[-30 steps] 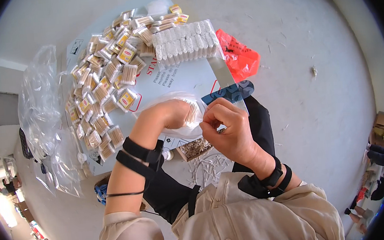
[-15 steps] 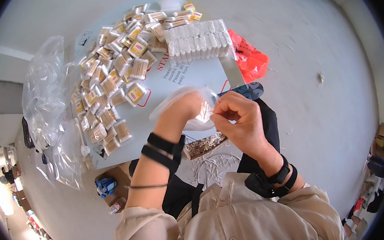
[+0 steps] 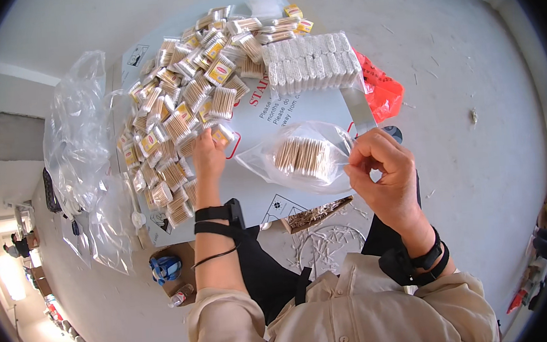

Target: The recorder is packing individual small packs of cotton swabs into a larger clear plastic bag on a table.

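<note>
My right hand (image 3: pixel 386 178) pinches the edge of a clear plastic bag (image 3: pixel 257 162) at its right side. Inside the bag lie packs of cotton swabs (image 3: pixel 304 155), side by side. My left hand (image 3: pixel 209 157) is at the near right edge of a heap of cotton swab packs (image 3: pixel 182 117). Its fingers are closed on the edge of a pack of cotton swabs with a yellow label (image 3: pixel 221 135); the fingertips are partly hidden. Most packs in the heap are clear-wrapped, some with yellow labels.
A wrapped block of white bundles (image 3: pixel 313 62) stands at the table's far right, beside a red plastic bag (image 3: pixel 383 91). Large clear plastic (image 3: pixel 78 141) hangs at the left. Below the table's near edge are a box of loose sticks (image 3: pixel 315 216) and a blue object in a carton (image 3: pixel 165 268).
My left hand has come out of the clear bag and moved left to the heap. The packs in the bag now show. My right hand still grips the bag's edge.
</note>
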`<state>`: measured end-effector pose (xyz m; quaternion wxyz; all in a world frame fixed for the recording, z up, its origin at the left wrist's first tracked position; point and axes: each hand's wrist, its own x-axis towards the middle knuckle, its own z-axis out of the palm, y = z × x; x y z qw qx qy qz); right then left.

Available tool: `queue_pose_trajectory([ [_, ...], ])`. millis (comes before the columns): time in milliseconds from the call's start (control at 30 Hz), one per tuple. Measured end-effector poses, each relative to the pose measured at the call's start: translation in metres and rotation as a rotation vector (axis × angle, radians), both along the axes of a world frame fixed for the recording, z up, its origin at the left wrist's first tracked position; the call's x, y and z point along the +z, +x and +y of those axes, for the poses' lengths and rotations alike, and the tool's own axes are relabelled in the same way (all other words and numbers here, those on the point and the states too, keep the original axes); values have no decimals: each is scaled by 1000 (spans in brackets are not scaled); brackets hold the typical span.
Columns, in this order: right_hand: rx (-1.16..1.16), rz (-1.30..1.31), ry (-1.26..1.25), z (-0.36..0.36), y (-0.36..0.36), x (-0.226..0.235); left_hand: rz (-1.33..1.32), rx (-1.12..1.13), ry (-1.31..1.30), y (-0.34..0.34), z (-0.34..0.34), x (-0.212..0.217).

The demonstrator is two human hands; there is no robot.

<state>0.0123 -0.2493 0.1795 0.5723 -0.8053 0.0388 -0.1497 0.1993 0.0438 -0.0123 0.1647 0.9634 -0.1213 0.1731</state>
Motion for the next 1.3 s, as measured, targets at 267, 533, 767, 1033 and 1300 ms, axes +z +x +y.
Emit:
queue_pose_trajectory([
  [267,-43,54,180,-1,-3,0,640,76,-230,-18,2,22],
  [533,-43,163,401,-4,-5,-6,504,-347,-1445,-102,-68,218],
  [767,30,183,349,3,-19,-18,777,-427,-516,-116,-122,215],
  [1033,-12,150,242,0,-29,-27,687,-371,-151,-107,-122,202],
  [1300,89,108,241,12,-27,-24,862,-245,-1140,-107,-136,193],
])
